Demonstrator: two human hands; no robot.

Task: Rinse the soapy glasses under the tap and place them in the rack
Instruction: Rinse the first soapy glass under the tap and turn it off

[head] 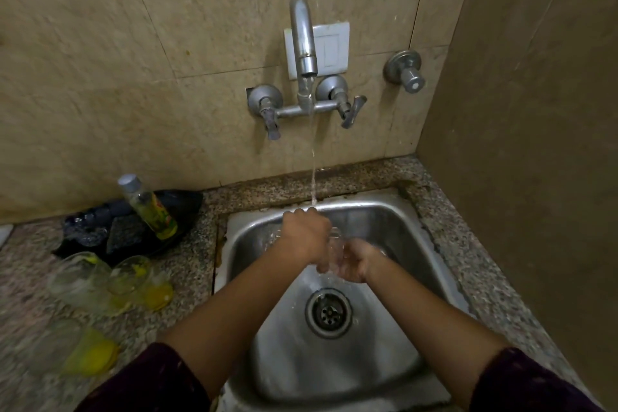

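1. Sleeves: dark left sleeve (147,381) and right sleeve (528,385) at the bottom corners, with bare forearms reaching forward over the basin.
2. Sink (406,237): steel, wet, set into a speckled stone counter (195,261). Round drain (328,312) in the middle of its floor, below and between the forearms.
3. Front glass (83,349): clear with a yellow base, on the counter left of the sink, apparently on its side. Too blurred to say more.
4. Left hand (306,234): over the sink, knuckles up, fingers curled down round the glass (335,237) and gripping it.
5. Right hand (354,261): just beside the left, palm up, cupping the same glass from below with its fingers curled round it. The glass is clear, held between both hands above the sink, with water running off it.
6. Pair of glasses (132,278): clear with yellow bases, side by side on the counter, beyond the front glass and near the sink's left edge.
7. Black tray (187,207): on the counter against the wall. It holds a leaning bottle (148,207) with a grey cap and a dark sponge (123,234).
8. Water stream (313,177): thin, falling from the spout onto the hands.
9. Tap (302,40): wall-mounted, curved spout, with a lever handle on each side.
10. Switch plate (332,47): white, on the tiled wall behind the spout.
11. Valve (406,72): round metal knob on the wall, right of the tap.
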